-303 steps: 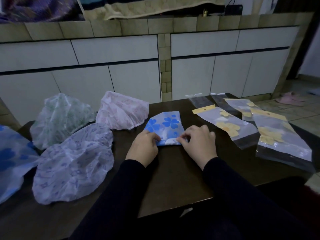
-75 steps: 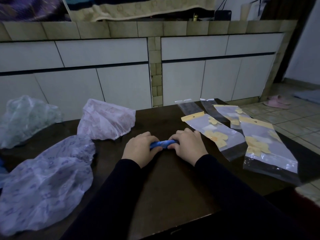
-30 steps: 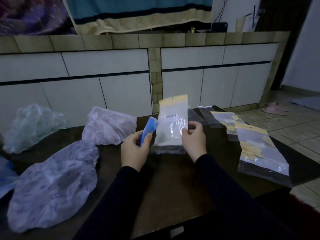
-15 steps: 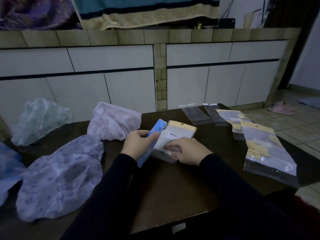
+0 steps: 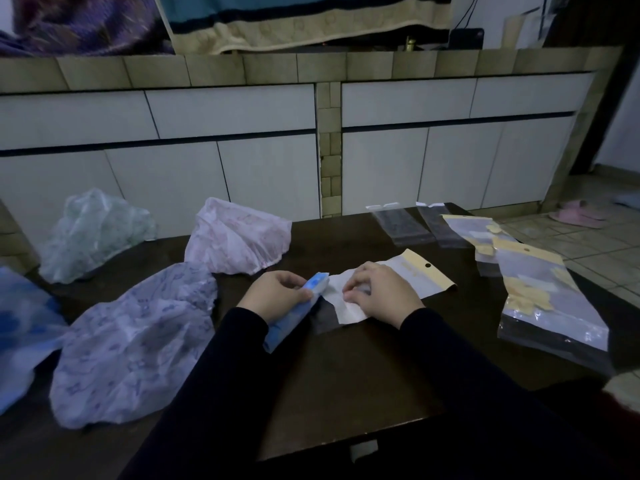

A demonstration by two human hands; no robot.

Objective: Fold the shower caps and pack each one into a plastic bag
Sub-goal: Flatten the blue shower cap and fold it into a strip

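Gripping the folded blue shower cap (image 5: 294, 315) is the left hand (image 5: 277, 294), fingers curled round its upper end, w/ the cap's tip right at the mouth of the plastic bag (image 5: 391, 285). Bag is pinched near its opening by the right hand (image 5: 379, 294) & lies flat on the dark tabletop (image 5: 363, 375), yellow header pointing away to the right. Unfolded caps are piled to the left: purple (image 5: 135, 341), pink (image 5: 239, 235), green (image 5: 93, 233), another blue one (image 5: 20, 327) at the edge. Two packed bags (image 5: 540, 299) are seen on the right, empty ones (image 5: 403, 225) behind.
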